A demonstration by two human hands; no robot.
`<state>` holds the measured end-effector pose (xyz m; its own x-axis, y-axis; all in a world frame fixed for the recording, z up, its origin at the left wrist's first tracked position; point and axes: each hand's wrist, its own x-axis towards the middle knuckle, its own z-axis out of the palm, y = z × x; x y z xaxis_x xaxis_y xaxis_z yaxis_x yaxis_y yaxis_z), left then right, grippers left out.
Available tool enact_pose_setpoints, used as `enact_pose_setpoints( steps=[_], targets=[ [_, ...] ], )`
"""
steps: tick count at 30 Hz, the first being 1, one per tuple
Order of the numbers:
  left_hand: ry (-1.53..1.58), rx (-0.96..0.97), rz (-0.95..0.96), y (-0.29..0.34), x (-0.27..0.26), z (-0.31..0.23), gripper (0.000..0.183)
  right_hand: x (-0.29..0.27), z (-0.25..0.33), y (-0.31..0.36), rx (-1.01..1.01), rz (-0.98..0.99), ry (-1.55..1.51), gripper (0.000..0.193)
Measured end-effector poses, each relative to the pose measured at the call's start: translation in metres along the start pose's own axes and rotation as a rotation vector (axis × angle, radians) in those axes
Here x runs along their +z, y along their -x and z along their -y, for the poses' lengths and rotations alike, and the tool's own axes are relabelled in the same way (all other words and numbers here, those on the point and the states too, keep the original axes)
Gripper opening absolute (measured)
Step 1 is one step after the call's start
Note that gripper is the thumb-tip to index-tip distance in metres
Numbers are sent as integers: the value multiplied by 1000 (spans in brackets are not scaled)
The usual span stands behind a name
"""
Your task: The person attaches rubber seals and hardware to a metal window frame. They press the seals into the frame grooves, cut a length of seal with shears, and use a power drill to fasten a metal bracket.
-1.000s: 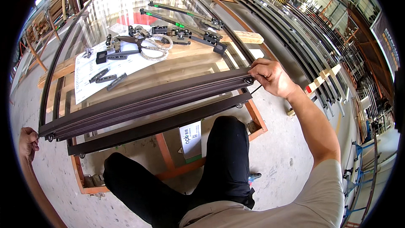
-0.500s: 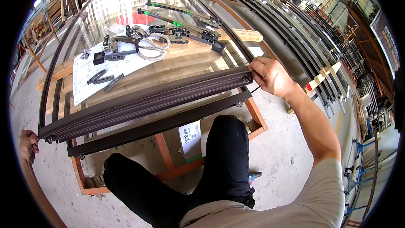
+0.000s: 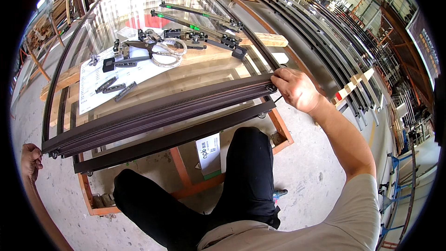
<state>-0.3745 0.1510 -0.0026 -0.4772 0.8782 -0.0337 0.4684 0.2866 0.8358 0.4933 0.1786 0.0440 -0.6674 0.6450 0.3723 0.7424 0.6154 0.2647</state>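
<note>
The right hand (image 3: 297, 90) and left hand (image 3: 31, 161) pinch opposite ends of the dark bar (image 3: 160, 119), concrete floor (image 3: 309, 167) outside both.

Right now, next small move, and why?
Probably test the dark frame with a light, level nudge: the right hand is at one near corner, the left hand at the other, and scissors lie partly on the paper, so tilting might slide them.
</note>
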Motion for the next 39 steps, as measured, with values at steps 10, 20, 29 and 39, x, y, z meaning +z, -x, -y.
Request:
enact_pose_setpoints(
  steps=[10, 20, 29, 39],
  targets=[
    [-32, 10, 16, -6, -3, 4, 22, 1, -10, 16, 171, -9, -116, 29],
    [-55, 14, 32, -10, -5, 8, 20, 2, -13, 30, 243, -55, -90, 25],
    [-54, 14, 40, -11, -6, 9, 22, -2, -29, 36, 338, 37, -184, 18],
    [-49, 9, 12, -10, -8, 8, 23, -3, -41, 32, 386, -9, -384, 11]
  ],
)
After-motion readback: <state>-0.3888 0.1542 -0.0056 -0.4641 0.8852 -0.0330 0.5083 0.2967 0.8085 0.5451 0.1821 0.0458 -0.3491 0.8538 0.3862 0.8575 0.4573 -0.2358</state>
